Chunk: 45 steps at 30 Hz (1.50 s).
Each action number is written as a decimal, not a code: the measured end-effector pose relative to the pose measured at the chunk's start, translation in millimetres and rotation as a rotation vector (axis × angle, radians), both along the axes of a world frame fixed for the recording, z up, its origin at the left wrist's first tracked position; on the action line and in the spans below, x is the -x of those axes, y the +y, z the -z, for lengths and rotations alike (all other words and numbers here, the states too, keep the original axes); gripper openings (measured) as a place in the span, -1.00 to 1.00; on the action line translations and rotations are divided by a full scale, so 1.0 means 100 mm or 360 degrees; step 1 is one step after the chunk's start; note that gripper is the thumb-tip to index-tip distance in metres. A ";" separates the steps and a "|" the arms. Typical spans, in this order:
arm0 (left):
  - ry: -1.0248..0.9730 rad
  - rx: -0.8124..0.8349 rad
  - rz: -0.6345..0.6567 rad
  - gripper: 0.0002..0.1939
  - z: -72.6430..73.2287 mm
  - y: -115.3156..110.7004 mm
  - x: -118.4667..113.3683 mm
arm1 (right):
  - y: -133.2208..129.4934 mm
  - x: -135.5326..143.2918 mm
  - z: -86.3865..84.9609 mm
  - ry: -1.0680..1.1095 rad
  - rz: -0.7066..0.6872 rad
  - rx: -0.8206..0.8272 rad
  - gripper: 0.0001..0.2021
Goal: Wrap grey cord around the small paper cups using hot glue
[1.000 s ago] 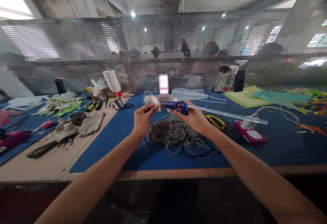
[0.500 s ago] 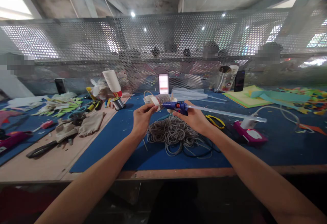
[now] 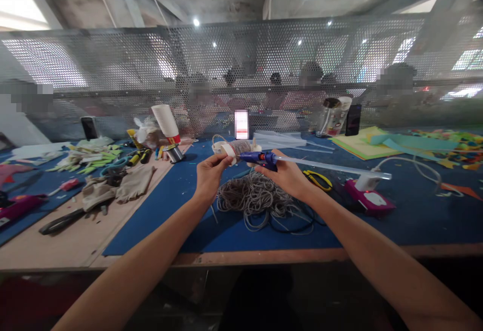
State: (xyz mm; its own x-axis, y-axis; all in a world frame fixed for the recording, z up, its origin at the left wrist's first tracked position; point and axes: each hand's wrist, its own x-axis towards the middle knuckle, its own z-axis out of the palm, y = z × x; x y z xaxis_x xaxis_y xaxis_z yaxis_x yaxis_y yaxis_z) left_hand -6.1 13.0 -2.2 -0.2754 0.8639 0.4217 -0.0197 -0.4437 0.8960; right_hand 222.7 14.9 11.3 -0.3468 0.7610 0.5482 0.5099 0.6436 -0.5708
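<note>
My left hand (image 3: 210, 175) pinches the white rim of a small cup-like piece wound with grey cord (image 3: 241, 146), held above the table. A blue hot glue gun (image 3: 260, 158) is in my right hand (image 3: 290, 176), fingers wrapped round its grip. Its nozzle points left and meets the cord-wound piece near my left fingertips; whether glue is coming out is too small to see. From the gun's rear a long clear glue stick (image 3: 335, 166) sticks out to the right. Below both hands lies a loose heap of grey cord (image 3: 256, 197).
Yellow-handled pliers (image 3: 319, 180) and a magenta power block with a white plug (image 3: 372, 197) lie to the right. Stacked paper cups (image 3: 165, 121), gloves (image 3: 134, 182) and a black-handled tool (image 3: 62, 221) are on the left. A perforated metal screen (image 3: 241, 59) stands behind a lit phone (image 3: 241, 123).
Almost nothing differs. Both hands keep their hold, and the glue gun stays against the cord-wound piece with only a very slight shift.
</note>
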 end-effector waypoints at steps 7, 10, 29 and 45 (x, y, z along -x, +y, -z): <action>-0.0016 0.0006 0.0024 -0.76 -0.02 -0.02 -0.01 | 0.00 0.00 -0.01 -0.0011 -0.0014 -0.0006 -0.73; -0.0032 0.0023 0.0039 -0.76 -0.02 -0.02 -0.01 | 0.00 0.01 -0.02 -0.0001 -0.0002 -0.0005 -0.71; 0.0003 0.0099 0.0110 -0.70 0.01 -0.01 -0.02 | 0.11 -0.15 -0.16 0.0450 -0.0065 0.0647 -0.69; 0.0014 0.0129 0.0112 -0.69 -0.01 -0.04 -0.05 | 0.39 -0.33 -0.11 0.0888 -0.0109 0.1026 -0.86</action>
State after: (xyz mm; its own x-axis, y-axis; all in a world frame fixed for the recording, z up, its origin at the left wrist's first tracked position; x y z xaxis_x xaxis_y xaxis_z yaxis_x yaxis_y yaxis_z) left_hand -0.8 8.7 -1.0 -0.2094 0.9124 0.3516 -0.0403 -0.3673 0.9292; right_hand 256.1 53.6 22.7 -0.2115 0.9700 0.1198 0.0173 0.1263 -0.9918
